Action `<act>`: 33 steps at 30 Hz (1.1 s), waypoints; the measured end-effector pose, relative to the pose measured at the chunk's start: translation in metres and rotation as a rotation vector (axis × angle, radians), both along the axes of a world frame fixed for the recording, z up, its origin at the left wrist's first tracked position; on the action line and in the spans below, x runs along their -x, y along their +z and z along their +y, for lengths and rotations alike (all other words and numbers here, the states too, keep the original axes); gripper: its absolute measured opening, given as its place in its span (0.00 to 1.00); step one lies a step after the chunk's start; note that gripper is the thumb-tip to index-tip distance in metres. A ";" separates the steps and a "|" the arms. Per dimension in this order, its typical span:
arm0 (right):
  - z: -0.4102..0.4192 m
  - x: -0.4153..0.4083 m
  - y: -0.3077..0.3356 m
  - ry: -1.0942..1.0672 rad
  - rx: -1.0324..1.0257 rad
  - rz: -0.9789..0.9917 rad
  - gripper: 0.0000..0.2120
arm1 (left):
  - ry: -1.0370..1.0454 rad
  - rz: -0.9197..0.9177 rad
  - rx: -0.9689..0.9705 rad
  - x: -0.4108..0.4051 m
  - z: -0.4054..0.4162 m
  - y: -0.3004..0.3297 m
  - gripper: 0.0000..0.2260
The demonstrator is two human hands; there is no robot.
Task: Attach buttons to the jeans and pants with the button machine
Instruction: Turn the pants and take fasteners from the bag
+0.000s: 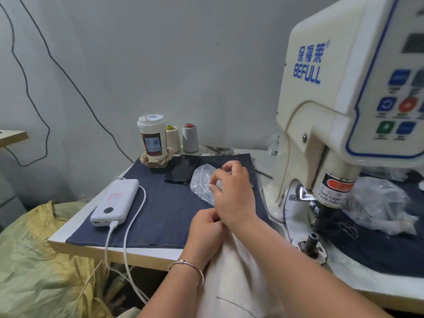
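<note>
Right now the left hand (207, 226) pinches the cream pants (231, 276), which run toward the person. Fingers loosely curled, the right hand (231, 193) reaches into the clear bag (202, 182) just beyond.

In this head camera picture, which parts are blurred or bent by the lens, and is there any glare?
Head view: the control buttons on the cream button machine are blurred at the right edge; the right hand, over the clear plastic bag, is slightly motion-smeared; the wide lens bows the white table edge; light is soft and even, with a small glare on the machine's metal clamp.
</note>
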State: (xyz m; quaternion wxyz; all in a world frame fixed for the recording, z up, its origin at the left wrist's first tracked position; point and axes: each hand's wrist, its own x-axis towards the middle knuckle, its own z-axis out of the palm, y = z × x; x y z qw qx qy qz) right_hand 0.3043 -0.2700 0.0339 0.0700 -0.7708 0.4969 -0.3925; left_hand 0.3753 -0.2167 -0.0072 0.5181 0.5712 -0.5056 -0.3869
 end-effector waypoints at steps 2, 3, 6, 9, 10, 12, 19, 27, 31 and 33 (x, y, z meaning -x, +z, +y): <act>0.035 0.018 0.000 0.056 0.044 -0.093 0.01 | 0.013 -0.062 -0.005 0.001 0.002 0.001 0.16; 0.053 0.030 0.000 0.084 0.072 -0.126 0.02 | 0.014 -0.079 -0.008 0.001 0.003 0.000 0.15; 0.101 0.075 -0.004 0.144 0.113 -0.179 0.02 | 0.014 -0.092 -0.025 0.001 0.003 -0.002 0.10; 0.129 0.130 -0.015 0.089 0.170 -0.161 0.04 | 0.041 -0.078 -0.030 0.002 0.001 -0.006 0.12; 0.131 0.150 -0.019 0.050 0.193 -0.143 0.06 | 0.050 -0.093 -0.029 0.002 0.000 -0.007 0.13; 0.126 0.190 -0.026 -0.058 0.198 -0.081 0.08 | 0.057 -0.109 -0.037 0.003 -0.002 -0.009 0.13; 0.050 0.290 -0.043 -0.220 0.006 0.231 0.03 | 0.054 -0.109 -0.057 0.004 -0.005 -0.011 0.13; 0.030 0.308 -0.058 -0.159 0.032 0.360 0.03 | 0.064 -0.175 -0.067 0.004 -0.007 -0.013 0.13; 0.032 0.310 -0.060 -0.164 0.038 0.348 0.03 | 0.061 -0.181 -0.080 0.004 -0.007 -0.013 0.13; 0.034 0.310 -0.060 -0.165 0.026 0.327 0.03 | 0.060 -0.182 -0.085 0.003 -0.006 -0.012 0.13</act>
